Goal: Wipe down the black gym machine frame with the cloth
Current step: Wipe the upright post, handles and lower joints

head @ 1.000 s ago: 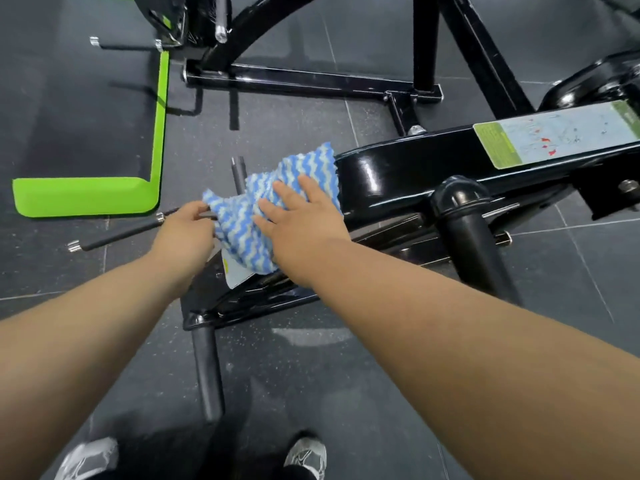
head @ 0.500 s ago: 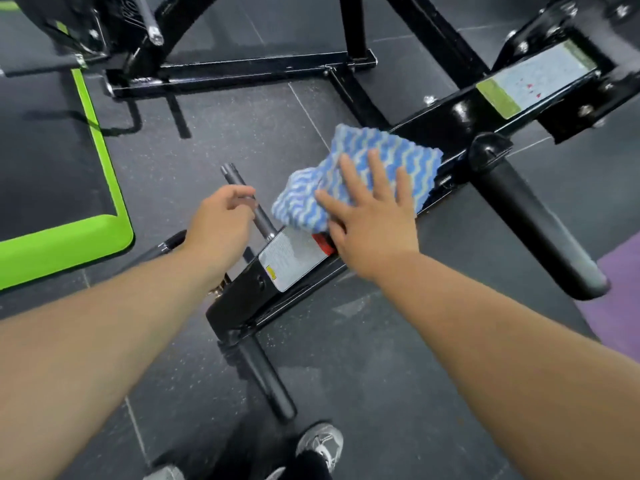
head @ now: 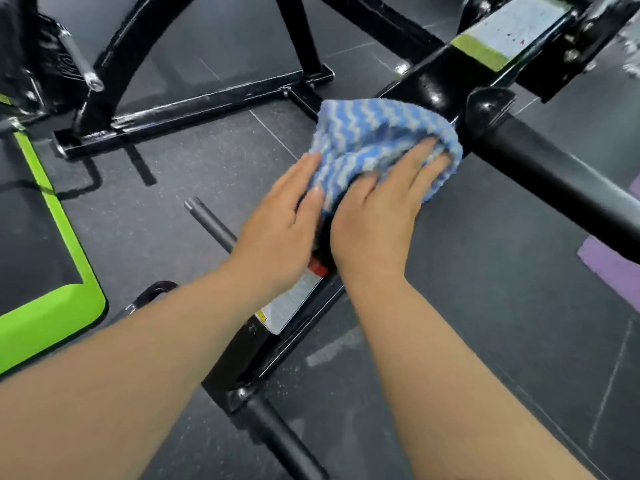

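Black gym machine frame, running from near centre to far right; blue-and-white zigzag cloth lying on its beam; right hand, fingers straight, pressing the cloth, fingertips under a fold; left hand, fingers straight, touching the cloth's near-left edge; far label and near label, writing illegible.

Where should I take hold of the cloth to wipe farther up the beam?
Probably grip the bunched fold at the far right of the cloth, humped over fingertips of the right hand. Come from the near side, above; the rest drapes flat on the black frame.
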The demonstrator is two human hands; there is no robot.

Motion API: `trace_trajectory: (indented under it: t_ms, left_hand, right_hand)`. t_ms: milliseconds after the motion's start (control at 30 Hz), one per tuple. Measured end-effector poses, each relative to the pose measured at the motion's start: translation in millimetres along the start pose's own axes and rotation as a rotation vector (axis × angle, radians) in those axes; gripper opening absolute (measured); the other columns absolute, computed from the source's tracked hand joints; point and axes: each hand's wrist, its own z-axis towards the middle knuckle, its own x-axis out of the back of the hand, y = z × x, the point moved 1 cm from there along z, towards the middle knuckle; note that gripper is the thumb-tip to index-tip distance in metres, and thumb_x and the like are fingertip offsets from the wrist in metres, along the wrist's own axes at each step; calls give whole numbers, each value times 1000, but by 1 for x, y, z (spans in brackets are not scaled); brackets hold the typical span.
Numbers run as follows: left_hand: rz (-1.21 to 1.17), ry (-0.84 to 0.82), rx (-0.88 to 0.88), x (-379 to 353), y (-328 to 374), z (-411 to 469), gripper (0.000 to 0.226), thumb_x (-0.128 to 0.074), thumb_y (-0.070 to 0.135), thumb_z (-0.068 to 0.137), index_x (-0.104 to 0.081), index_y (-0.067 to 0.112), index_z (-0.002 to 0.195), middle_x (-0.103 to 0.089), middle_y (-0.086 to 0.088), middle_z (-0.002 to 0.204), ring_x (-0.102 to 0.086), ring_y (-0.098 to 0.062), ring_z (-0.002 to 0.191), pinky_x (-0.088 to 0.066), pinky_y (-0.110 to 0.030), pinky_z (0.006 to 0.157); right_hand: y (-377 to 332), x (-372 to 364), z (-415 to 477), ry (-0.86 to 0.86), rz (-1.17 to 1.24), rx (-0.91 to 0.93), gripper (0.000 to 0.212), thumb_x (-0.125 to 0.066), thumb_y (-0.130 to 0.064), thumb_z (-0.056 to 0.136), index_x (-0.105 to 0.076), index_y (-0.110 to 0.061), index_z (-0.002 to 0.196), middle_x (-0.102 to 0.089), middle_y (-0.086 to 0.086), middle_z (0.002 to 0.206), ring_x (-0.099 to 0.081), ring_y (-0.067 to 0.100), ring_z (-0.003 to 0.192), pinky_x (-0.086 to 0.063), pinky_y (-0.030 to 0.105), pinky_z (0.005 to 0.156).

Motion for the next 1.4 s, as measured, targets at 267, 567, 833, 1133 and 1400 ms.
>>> trace_trajectory:
  t_ms: [267, 567, 833, 1133, 1400]
  left_hand:
    - [106, 59, -263, -2, -33, -1, 12, -58, 32, 93, -53, 22, 91, -46, 19, 129, -44, 12, 108, -33, -9, 86]
    - [387, 18, -816, -22, -20, 46, 52, -28, 17, 99, -24, 6, 150, -15, -9, 160, -12, -20, 147, -8, -28, 120]
    - [459, 88, -912, -41, -106, -1, 61, -28, 25, 96, -14, 5, 153, -7, -10, 161, 2, -16, 149, -3, -38, 121]
    - [548, 93, -874, -32, -33, 54, 62, -16, 34, 98, -11, 7, 154, -6, -5, 162, -2, -14, 148, -3, -33, 121]
    - [552, 110, -869, -50, -100, -12, 64, -21, 33, 97, 0, 9, 153, 6, -4, 161, 12, -10, 147, 9, -29, 119]
  right_hand:
    - [37, -32, -87, -91, 294, -87, 46, -40, -35, 98, -32, -13, 137, -43, -2, 138, -44, 7, 123, -39, 30, 99]
    - [40, -26, -11, 97, 554, -106, 47, -32, -54, 94, -55, -26, 125, -63, -11, 117, -58, 11, 110, -42, 32, 100]
    - [87, -53, -67, -108, 607, 24, 54, -33, -58, 83, -55, -25, 120, -64, -3, 119, -59, 13, 112, -43, 37, 102]
    - [64, -29, -10, -48, 684, -64, 56, -29, -56, 97, -56, -22, 131, -64, -1, 123, -60, 20, 114, -44, 42, 104]
    - [95, -51, -68, -173, 734, -124, 55, -29, -59, 97, -50, -29, 138, -59, -9, 131, -53, 11, 122, -36, 38, 111]
